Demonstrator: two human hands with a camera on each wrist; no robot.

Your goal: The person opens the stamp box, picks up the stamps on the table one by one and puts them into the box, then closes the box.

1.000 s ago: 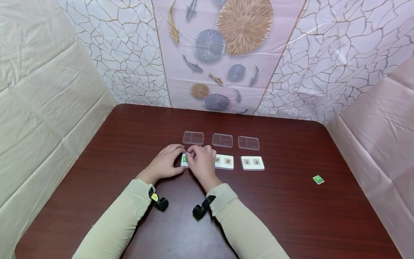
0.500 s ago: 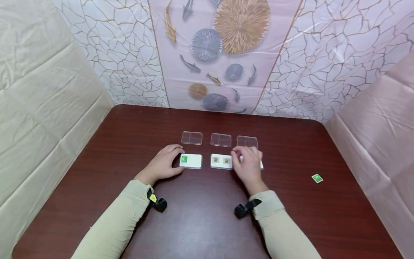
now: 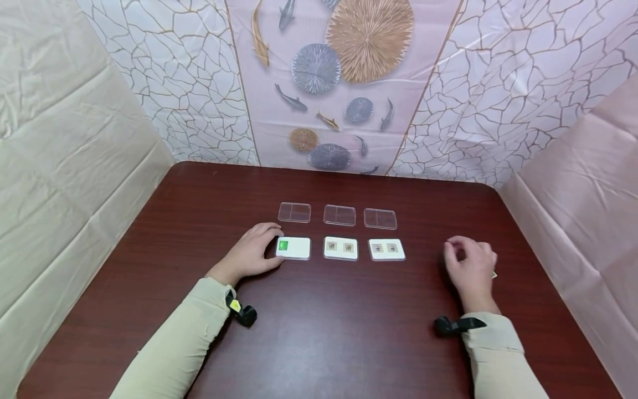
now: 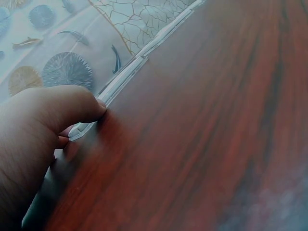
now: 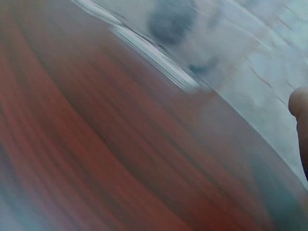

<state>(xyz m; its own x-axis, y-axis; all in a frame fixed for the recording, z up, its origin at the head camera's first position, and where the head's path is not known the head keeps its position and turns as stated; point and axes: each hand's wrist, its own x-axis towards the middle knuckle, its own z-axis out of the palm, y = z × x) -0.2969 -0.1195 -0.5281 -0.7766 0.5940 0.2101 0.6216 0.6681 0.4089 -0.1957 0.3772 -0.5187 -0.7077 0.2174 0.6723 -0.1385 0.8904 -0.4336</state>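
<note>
In the head view, my left hand [image 3: 254,249] grips the left end of a flat white case [image 3: 298,249] with a small green square at its left side. Its thumb [image 4: 79,106] presses the near edge of the case in the left wrist view. My right hand [image 3: 471,269] is over the right of the table, fingers loosely curved, holding nothing visible. Just beyond it shows a pale corner of a loose small green square [image 3: 494,274], mostly hidden by the hand. A second white case [image 3: 340,256] and a third white case [image 3: 387,257] each bear two small pictured squares.
Behind the cases lie three clear plastic lids: a left lid [image 3: 294,212], a middle lid [image 3: 340,215] and a right lid [image 3: 380,218]. The dark red wooden table [image 3: 319,310] meets patterned cloth [image 3: 329,138] at the back.
My right hand has left the left case and swept right, past the other two cases, to the loose green square. My left hand has stayed at the left case.
</note>
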